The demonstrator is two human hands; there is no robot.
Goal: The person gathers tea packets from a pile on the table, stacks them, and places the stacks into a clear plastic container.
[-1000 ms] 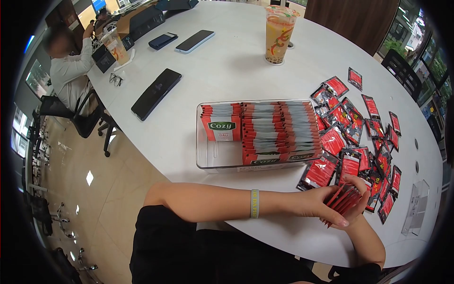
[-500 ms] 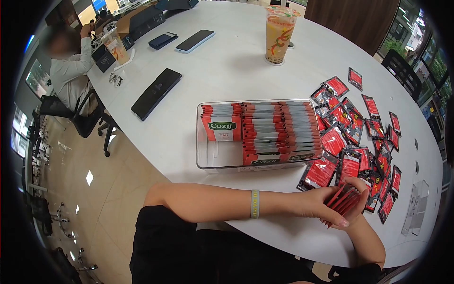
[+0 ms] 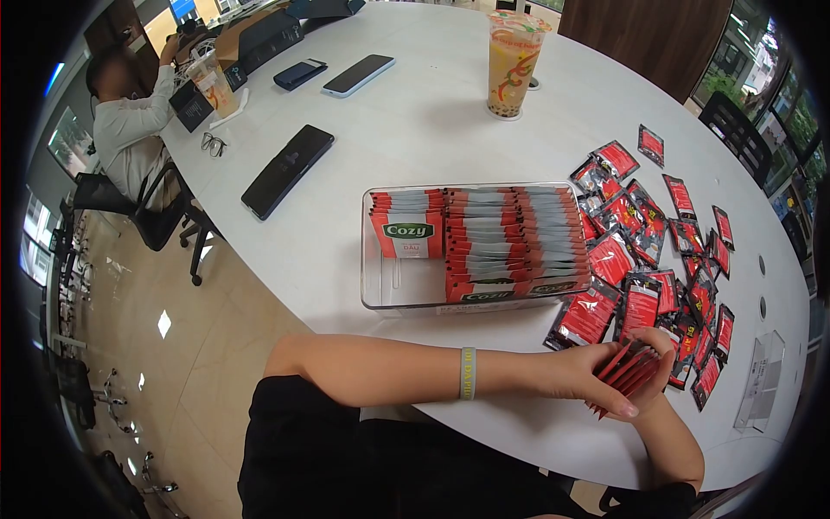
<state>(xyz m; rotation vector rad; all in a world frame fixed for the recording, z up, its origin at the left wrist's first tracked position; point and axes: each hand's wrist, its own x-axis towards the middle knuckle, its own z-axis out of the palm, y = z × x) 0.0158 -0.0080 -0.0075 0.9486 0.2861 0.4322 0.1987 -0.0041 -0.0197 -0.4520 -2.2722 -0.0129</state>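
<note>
A small stack of red sachets is held between my two hands near the table's front edge. My left hand, with a grey wristband on its wrist, grips the stack from the left, thumb across the lower side. Curled around the right side of the same stack is my right hand; its fingers are partly hidden. A clear plastic box beyond my left forearm holds rows of upright red and grey Cozy tea bags. Loose red and black sachets lie scattered right of the box, some just behind my hands.
A bubble tea cup stands at the back. Phones and glasses lie on the left of the white table. A clear stand is at the right edge. Another person sits at the far left.
My hands keep the same hold on the stack, with hardly any movement. At the far left, the seated person's head and raised arm have shifted slightly.
</note>
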